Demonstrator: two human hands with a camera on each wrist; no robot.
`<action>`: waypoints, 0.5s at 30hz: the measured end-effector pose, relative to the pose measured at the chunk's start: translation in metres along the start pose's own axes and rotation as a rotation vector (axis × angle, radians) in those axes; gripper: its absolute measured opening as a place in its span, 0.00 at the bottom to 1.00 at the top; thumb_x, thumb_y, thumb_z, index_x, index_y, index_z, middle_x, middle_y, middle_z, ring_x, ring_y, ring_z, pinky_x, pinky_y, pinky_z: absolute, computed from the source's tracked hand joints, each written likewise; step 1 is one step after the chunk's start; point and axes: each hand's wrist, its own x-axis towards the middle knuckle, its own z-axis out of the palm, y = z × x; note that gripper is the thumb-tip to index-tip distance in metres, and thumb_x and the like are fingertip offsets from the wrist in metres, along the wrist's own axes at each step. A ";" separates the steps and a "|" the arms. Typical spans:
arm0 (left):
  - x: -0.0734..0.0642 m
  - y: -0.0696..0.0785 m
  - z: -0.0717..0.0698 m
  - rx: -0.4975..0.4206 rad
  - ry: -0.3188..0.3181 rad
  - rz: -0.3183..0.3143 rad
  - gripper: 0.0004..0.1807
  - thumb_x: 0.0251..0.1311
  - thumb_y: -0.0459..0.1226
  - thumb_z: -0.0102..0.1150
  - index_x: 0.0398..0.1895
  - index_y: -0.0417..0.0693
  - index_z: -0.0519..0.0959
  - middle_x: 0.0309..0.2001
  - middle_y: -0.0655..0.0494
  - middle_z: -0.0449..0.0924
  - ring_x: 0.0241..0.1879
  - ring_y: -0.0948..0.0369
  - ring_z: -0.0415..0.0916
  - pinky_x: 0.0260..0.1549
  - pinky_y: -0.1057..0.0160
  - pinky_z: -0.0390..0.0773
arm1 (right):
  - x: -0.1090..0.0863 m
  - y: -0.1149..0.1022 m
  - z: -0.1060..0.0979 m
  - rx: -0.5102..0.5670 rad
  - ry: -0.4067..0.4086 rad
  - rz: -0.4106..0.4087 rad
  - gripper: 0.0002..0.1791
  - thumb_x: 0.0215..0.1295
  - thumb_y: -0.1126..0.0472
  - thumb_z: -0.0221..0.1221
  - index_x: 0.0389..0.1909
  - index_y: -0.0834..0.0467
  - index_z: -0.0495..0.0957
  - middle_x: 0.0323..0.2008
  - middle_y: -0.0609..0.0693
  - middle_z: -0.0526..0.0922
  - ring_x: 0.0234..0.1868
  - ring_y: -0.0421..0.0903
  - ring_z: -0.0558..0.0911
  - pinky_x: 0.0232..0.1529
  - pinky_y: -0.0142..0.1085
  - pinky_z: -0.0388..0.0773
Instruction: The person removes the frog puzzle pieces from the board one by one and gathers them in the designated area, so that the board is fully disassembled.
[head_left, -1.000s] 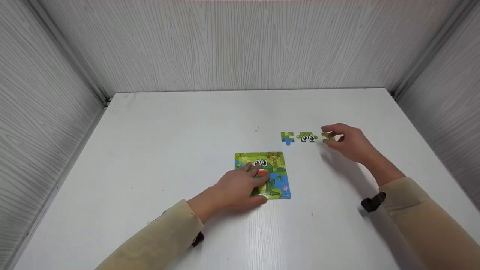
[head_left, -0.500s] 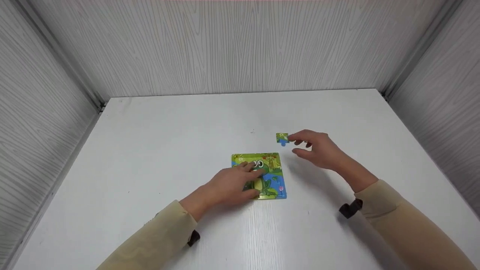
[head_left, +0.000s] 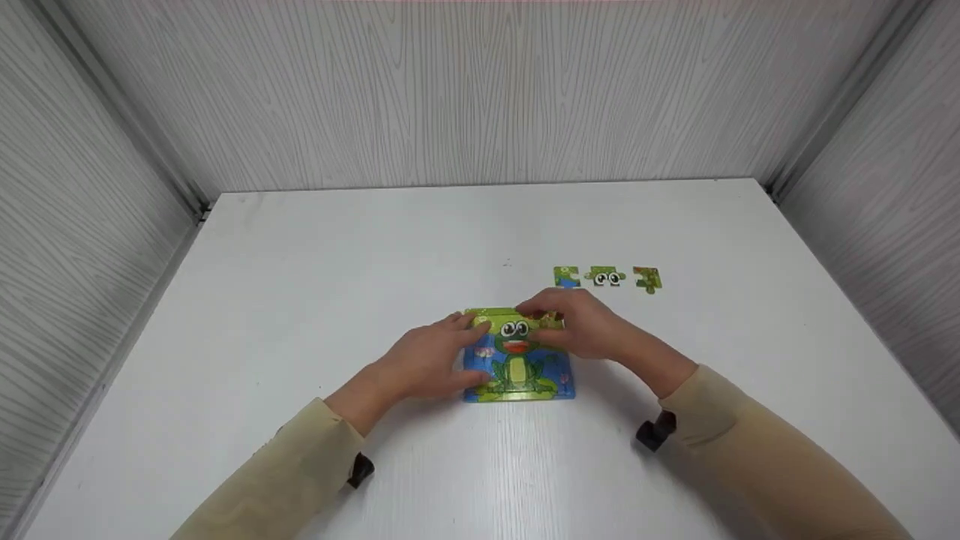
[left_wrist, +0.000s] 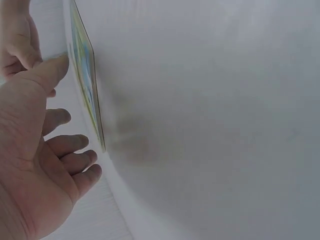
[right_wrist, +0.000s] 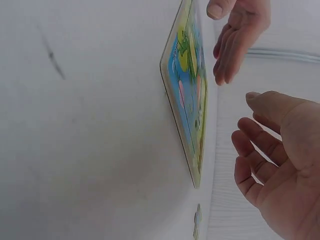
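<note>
Tan cloth covers the left forearm, its sleeve (head_left: 270,472) entering from eight o'clock, taking the frog puzzle (head_left: 517,369) as the centre of the dial. Left hand (head_left: 426,361), at nine o'clock: the fingers and thumb are spread wide over the puzzle's left side and hold nothing; whether the tips touch the surface cannot be told. The puzzle, a thin square board, lies flat on the white table (head_left: 322,300), picture side up. It appears light and stiff, with a smooth, somewhat slippery face; the best hold is probably at the outer edges, at three and nine o'clock, kept level in case pieces lie loose in it. Right hand (head_left: 589,324), at two o'clock: thumb and fingers stand apart above the upper right corner, with nothing visible between them; contact is likewise uncertain. Beyond it, three loose pieces lie in a row: the blue-green piece (head_left: 564,274) at one o'clock, the eye piece (head_left: 606,276) between one and two, and the brown-green piece (head_left: 651,276) at two. Each looks light and rigid, with knobs that could bend or chip; a fingertip pinch on opposite straight edges should suit. The right sleeve (head_left: 765,450) enters from four o'clock.
</note>
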 end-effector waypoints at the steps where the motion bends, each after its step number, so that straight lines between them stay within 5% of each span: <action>1: 0.000 -0.002 0.001 -0.004 -0.002 -0.004 0.45 0.70 0.61 0.62 0.84 0.56 0.62 0.83 0.49 0.58 0.82 0.48 0.55 0.74 0.43 0.64 | 0.002 -0.001 0.003 0.001 -0.010 -0.005 0.23 0.72 0.60 0.69 0.65 0.60 0.82 0.58 0.54 0.86 0.57 0.52 0.84 0.59 0.51 0.82; 15: 0.003 -0.018 0.004 -0.009 -0.010 -0.014 0.49 0.70 0.63 0.60 0.83 0.45 0.62 0.83 0.49 0.57 0.82 0.48 0.54 0.75 0.45 0.64 | 0.024 0.002 0.030 0.031 -0.103 0.021 0.21 0.72 0.58 0.70 0.63 0.57 0.84 0.53 0.47 0.85 0.52 0.44 0.82 0.57 0.43 0.82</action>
